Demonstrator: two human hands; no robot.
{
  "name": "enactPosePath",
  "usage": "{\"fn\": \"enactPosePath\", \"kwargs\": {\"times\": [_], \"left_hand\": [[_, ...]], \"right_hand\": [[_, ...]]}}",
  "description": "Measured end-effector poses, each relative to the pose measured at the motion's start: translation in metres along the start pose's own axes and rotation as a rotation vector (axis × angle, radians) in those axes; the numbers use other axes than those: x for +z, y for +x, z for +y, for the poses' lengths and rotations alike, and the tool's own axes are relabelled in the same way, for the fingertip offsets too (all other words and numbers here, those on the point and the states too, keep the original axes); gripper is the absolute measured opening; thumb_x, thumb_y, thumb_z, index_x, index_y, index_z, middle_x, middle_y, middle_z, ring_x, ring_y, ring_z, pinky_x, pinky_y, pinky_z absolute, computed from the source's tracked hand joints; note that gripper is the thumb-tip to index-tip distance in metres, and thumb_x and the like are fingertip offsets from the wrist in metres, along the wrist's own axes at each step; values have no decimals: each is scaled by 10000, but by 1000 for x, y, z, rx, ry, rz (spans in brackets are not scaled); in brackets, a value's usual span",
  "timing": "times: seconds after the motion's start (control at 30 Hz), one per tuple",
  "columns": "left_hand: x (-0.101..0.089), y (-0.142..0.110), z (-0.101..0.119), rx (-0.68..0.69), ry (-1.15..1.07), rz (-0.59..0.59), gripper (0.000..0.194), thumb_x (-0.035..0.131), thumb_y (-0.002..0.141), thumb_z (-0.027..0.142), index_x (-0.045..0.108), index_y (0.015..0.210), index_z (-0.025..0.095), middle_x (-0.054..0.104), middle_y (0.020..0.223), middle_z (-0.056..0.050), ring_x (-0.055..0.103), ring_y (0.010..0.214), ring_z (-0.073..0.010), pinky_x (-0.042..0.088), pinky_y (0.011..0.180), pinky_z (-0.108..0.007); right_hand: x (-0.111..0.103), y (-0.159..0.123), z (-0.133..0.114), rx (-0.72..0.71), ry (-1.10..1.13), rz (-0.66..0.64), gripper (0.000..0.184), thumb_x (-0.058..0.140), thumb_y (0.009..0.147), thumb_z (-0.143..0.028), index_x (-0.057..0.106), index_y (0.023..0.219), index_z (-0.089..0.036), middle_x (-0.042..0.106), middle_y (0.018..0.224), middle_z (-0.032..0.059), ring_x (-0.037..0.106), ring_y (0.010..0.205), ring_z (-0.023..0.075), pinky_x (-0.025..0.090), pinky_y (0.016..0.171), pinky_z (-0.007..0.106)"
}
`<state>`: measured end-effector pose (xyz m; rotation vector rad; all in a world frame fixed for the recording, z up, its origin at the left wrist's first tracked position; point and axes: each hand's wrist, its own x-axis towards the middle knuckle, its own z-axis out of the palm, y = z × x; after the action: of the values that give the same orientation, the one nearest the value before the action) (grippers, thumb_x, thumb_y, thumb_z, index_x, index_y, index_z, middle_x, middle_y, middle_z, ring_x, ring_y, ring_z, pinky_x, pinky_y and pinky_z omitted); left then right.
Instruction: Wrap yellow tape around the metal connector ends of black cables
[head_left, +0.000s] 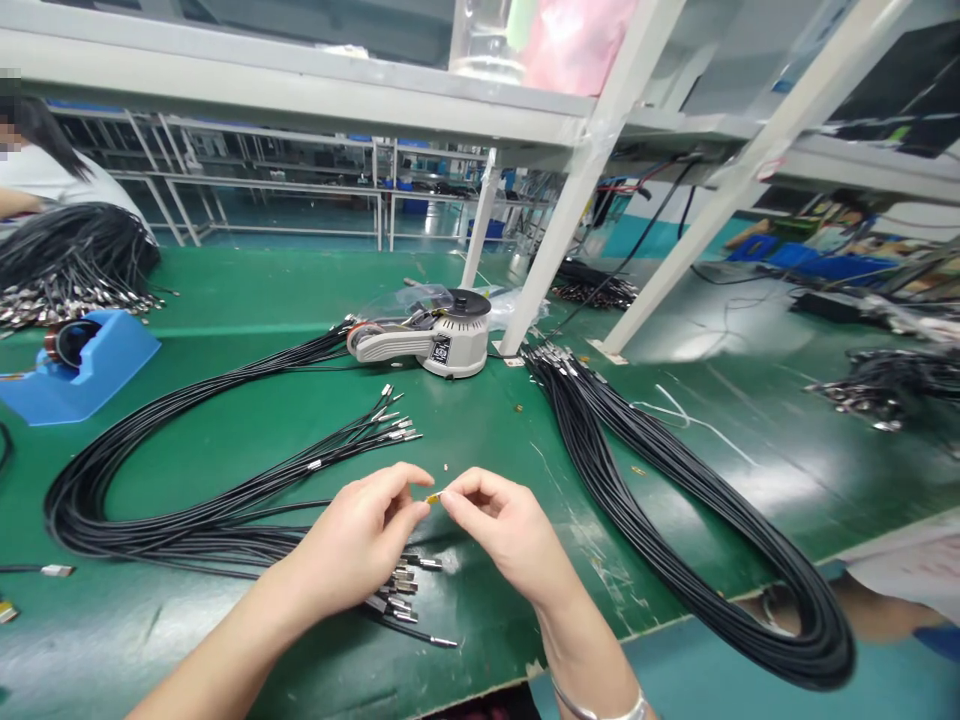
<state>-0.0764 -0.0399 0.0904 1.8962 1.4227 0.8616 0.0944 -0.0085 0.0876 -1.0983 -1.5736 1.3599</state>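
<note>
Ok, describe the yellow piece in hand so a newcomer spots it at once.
On the green tabletop, find the white-grey tape dispenser with a round black top. Nearer the camera, left hand and right hand almost meet; the small yellow piece is between their fingertips. Unlike the yellow scraps lying loose further right, it's held.

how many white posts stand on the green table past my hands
3: a left post behind the grey machine, a middle post to its right, a right post farther over; others may be hidden.
</note>
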Motion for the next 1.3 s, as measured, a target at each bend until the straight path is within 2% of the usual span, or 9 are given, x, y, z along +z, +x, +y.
{"fn": "enactPosePath", "kwargs": {"times": [0.07, 0.2, 0.3, 0.4, 0.53, 0.67, 0.87, 1.1, 1.3], "left_hand": [[5, -1, -4, 92, 103, 29, 228, 468, 892, 286, 586, 1063, 193, 587, 770, -19, 531, 696, -156, 392, 650, -255], [14, -1, -9, 252, 338, 89, 266, 392, 924, 235, 648, 951, 171, 600, 809, -76, 536, 761, -190, 388, 683, -285], [17, 1, -10, 297, 399, 99, 283, 378, 923, 211, 653, 882, 155, 596, 780, -87, 519, 733, -192, 386, 673, -294], [18, 2, -8, 241, 263, 77, 236, 414, 908, 202, 635, 835, 165, 587, 758, -63, 526, 729, -176, 397, 667, -276], [16, 4, -4, 104, 8, 25, 160, 470, 883, 211, 617, 822, 190, 580, 755, -22, 541, 712, -147, 412, 660, -244], [13, 3, 0, 115, 71, -62, 179, 460, 883, 191, 595, 765, 181, 551, 715, -3, 520, 688, -137, 388, 646, -241], [9, 6, 3, 151, 166, -190, 240, 455, 893, 221, 656, 766, 185, 580, 701, -11, 537, 690, -145, 390, 650, -243], [-23, -5, -3, -180, 33, 10, 314, 471, 879, 385, 640, 1098, 235, 661, 1093, -41, 579, 1010, -211, 408, 887, -296], [-10, -15, -14, -133, 50, -93, 195, 515, 853, 296, 690, 902, 225, 678, 892, -28, 597, 845, -185, 425, 777, -271]], "right_hand": [[3, -1, 2, 2, -9, 36, 187, 641, 737, -302, 602, 620, -161, 556, 597, -29, 490, 587, 119, 406, 574, 245], [4, 0, 5, -7, 20, 74, 206, 632, 741, -282, 578, 581, -164, 517, 561, -44, 458, 566, 110, 382, 557, 239], [1, 1, 6, 25, 60, 18, 179, 648, 728, -288, 603, 611, -160, 551, 580, -37, 487, 579, 115, 402, 578, 244], [-4, 1, 8, 64, 60, -41, 151, 663, 718, -292, 628, 664, -155, 602, 628, -20, 533, 608, 126, 428, 607, 253], [-8, -2, 10, -65, -72, -50, 142, 610, 784, -269, 625, 685, -168, 600, 667, -10, 548, 656, 141, 439, 624, 257], [-15, -6, 8, -202, -278, -104, 127, 589, 806, -193, 631, 687, -190, 613, 716, -3, 573, 704, 150, 446, 665, 265], [-19, -7, 10, -225, -314, -169, 129, 601, 782, -148, 623, 662, -192, 616, 695, -5, 574, 674, 147, 457, 639, 256], [-11, -1, 25, -125, -226, -42, 168, 567, 821, -250, 617, 677, -178, 619, 683, 5, 567, 663, 156, 440, 615, 260], [-10, -2, 25, -128, -217, -24, 181, 576, 816, -279, 633, 676, -181, 638, 689, 11, 579, 665, 164, 446, 621, 267]]}}
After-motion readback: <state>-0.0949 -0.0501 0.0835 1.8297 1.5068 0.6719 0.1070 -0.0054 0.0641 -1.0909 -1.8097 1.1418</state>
